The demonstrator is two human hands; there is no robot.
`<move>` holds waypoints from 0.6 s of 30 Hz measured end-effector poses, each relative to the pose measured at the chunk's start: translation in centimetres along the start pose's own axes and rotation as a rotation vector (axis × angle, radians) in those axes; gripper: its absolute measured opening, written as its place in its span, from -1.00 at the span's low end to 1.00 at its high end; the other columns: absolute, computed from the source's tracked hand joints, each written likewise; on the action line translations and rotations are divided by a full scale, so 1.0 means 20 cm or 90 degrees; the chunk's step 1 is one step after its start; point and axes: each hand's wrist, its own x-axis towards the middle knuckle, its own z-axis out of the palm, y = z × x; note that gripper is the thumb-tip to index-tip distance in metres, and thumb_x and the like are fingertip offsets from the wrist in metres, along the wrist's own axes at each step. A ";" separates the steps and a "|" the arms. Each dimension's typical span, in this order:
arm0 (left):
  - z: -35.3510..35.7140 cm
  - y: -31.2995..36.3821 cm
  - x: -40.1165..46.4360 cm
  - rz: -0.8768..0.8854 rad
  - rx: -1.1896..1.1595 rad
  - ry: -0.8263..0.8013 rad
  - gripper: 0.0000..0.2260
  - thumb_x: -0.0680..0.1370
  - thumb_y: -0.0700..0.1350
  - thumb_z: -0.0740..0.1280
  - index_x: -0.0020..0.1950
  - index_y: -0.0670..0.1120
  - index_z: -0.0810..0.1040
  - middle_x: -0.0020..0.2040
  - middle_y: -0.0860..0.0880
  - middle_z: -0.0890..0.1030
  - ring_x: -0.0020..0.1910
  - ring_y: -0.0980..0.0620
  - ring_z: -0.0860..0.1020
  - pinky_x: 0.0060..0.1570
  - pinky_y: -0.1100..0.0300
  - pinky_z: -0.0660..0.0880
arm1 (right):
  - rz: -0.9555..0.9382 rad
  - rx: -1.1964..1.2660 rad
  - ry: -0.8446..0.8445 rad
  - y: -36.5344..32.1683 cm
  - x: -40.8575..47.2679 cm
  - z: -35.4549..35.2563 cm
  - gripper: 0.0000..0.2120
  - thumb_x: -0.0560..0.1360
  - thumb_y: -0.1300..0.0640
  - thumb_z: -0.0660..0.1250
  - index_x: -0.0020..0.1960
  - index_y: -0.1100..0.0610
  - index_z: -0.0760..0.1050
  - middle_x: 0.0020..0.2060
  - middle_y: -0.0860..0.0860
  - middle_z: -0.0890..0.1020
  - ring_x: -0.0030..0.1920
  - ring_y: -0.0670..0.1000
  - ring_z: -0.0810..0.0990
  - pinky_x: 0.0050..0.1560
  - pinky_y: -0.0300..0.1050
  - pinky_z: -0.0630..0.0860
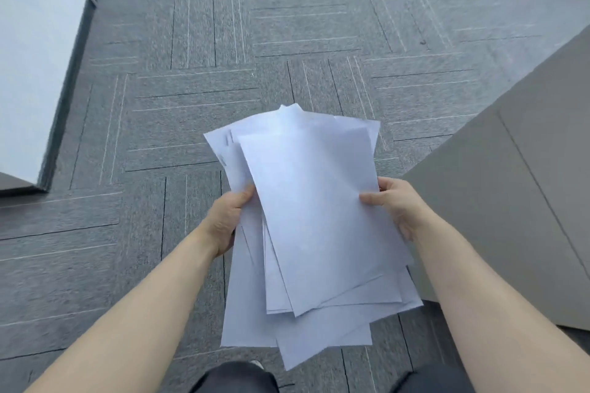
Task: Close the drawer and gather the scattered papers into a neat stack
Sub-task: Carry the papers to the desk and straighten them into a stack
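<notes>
I hold a loose bundle of several white papers (306, 220) above the grey carpet, in the middle of the view. The sheets are fanned and misaligned, their corners sticking out at the top and bottom. My left hand (228, 220) grips the bundle's left edge, thumb on top. My right hand (394, 204) grips the right edge, thumb pressed on the top sheet. No drawer front or handle can be made out in this view.
A grey cabinet or desk surface (517, 188) fills the right side. A white panel with a dark edge (32, 51) stands at the left. Grey patterned carpet tiles (223, 51) cover the floor ahead. My dark trouser legs show at the bottom edge.
</notes>
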 end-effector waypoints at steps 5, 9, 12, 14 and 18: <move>0.18 0.36 -0.25 0.031 0.104 0.018 -0.26 0.16 0.44 0.46 -0.03 -0.18 0.59 -0.08 -0.15 0.59 -0.05 -0.04 0.53 0.02 0.06 0.37 | -0.081 0.036 0.059 -0.30 -0.37 -0.12 -0.78 0.42 0.41 0.39 -0.16 0.12 0.69 -0.18 0.12 0.73 -0.19 0.16 0.68 0.02 0.28 0.60; 0.40 0.68 -0.46 0.077 0.177 0.044 -0.73 0.39 -0.01 0.54 -0.41 -0.05 0.53 -0.36 0.00 0.58 -0.33 0.04 0.57 -0.21 0.24 0.46 | -0.148 0.073 0.098 -0.56 -0.69 -0.21 -0.77 0.42 0.41 0.36 -0.17 0.13 0.69 -0.19 0.11 0.71 -0.20 0.09 0.65 -0.02 0.15 0.62; 0.58 0.92 -0.61 0.137 0.199 0.061 -0.81 0.45 -0.22 0.47 -0.35 -0.02 0.64 -0.36 0.12 0.66 -0.34 0.17 0.63 -0.19 0.30 0.54 | -0.189 0.099 0.151 -0.75 -0.92 -0.30 -0.77 0.39 0.39 0.34 -0.14 0.13 0.69 -0.22 0.07 0.71 -0.22 0.02 0.63 -0.11 0.01 0.60; 0.70 1.09 -0.73 0.181 0.202 0.073 -0.93 0.46 -0.24 0.46 -0.16 -0.08 0.65 -0.33 0.15 0.69 -0.31 0.23 0.65 -0.19 0.36 0.55 | -0.230 0.114 0.182 -0.86 -1.08 -0.36 -0.83 0.36 0.30 0.34 -0.08 0.24 0.63 -0.23 0.08 0.65 -0.20 0.01 0.54 -0.15 0.02 0.49; 0.98 1.36 -0.92 0.231 0.212 0.025 -0.91 0.47 -0.26 0.45 -0.07 -0.10 0.68 -0.25 0.12 0.71 -0.21 0.17 0.67 -0.13 0.33 0.58 | -0.311 0.135 0.264 -1.05 -1.40 -0.53 -0.84 0.37 0.22 0.36 -0.09 0.27 0.57 -0.26 0.03 0.61 -0.20 -0.02 0.49 -0.16 0.00 0.44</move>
